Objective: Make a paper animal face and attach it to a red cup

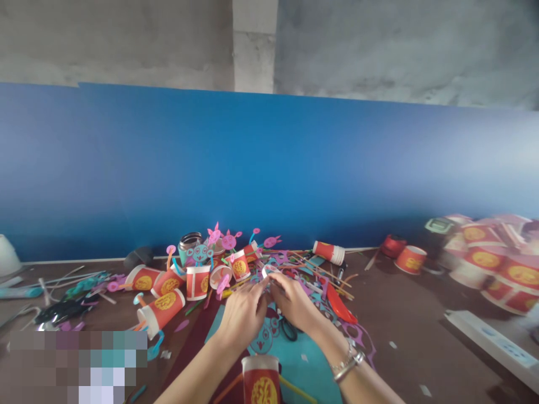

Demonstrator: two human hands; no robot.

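Right hand (293, 298): grip pinched on small white item (269, 271), blurred, above scrap-strewn desk (400, 314). Left hand (246, 311) alongside, fingers curled; grip can't be told. Red paper cup (261, 387) upright between forearms.

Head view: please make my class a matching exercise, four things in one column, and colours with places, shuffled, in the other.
Things
1. Bangle
2. Power strip
3. Panel
4. Nearest cup

Colours and places
A. Blue, behind the table
B. Mostly red, at the bottom centre
C. Silver, on the right wrist
D. White, at the lower right

Pairs: 1-C, 2-D, 3-A, 4-B
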